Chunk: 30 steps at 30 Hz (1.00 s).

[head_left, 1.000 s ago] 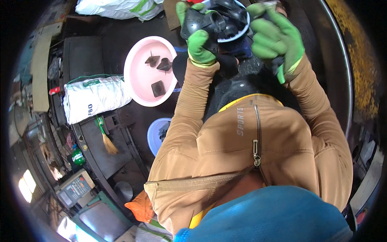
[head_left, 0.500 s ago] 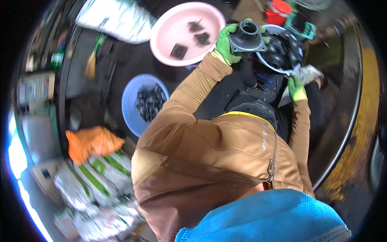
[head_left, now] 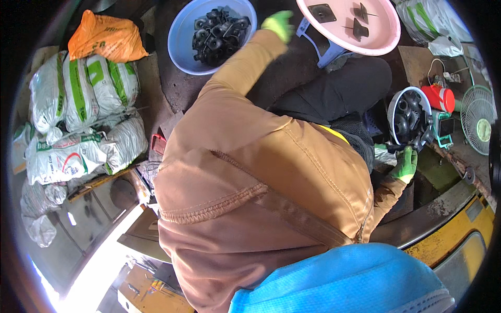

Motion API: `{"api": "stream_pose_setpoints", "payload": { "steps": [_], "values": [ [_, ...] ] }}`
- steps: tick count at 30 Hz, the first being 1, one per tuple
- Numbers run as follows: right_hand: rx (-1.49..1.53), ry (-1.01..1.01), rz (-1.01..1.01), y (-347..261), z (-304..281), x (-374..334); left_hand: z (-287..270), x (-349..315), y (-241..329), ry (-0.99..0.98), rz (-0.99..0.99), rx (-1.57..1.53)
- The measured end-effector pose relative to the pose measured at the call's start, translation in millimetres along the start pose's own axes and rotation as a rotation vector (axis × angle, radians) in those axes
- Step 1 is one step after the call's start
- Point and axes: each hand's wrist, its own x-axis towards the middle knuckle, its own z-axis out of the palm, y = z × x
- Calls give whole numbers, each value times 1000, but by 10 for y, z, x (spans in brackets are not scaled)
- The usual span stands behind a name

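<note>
My left hand [head_left: 278, 26], in a green glove, is blurred over the floor between the blue basin [head_left: 180, 55] and the pink basin [head_left: 347, 44]. No part shows in it, and its fingers are smeared. Black molded parts [head_left: 219, 36] with flared bases and round necks heap up in the blue basin. At the right, my gloved right hand [head_left: 405, 165] is closed at the near rim of a white basin [head_left: 392, 120], on a black molded part [head_left: 419, 142] that juts over the edge. Larger black parts [head_left: 408, 112] fill that basin.
Square-based black pieces [head_left: 360, 30] lie in the pink basin, which rests on a blue stool [head_left: 330, 53]. A red jug [head_left: 440, 98] and a fan [head_left: 477, 122] stand far right. White-and-green sacks [head_left: 78, 94] and an orange bag [head_left: 107, 39] are stacked left. A yellow machine edge [head_left: 449, 229] borders the lower right.
The square-flanged black part has left my left hand, which has come down toward the blue basin. A black part now shows at my right hand. The whole view has swung round.
</note>
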Motion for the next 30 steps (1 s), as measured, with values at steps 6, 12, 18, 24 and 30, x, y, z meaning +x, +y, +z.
{"api": "stream_pose_setpoints", "payload": {
  "steps": [6,12,18,24,30],
  "values": [
    [211,-244,-456,-723,413,-629,-1228,-504,3101,-377,1018,-1311],
    [-917,778,-1220,-1783,-502,-1994,-1708,-992,4020,-677,1143,-1107],
    [-1496,2161,-629,-2072,-1918,-3499,-1700,-779,4155,-1069,715,-1084],
    [-1025,2012,-878,-1917,-2392,-3079,-1612,-831,4972,-1360,842,-1333],
    [-1275,1992,-649,-2351,-2269,-2429,-2336,-1591,6586,-975,1768,-1368]
  ]
}}
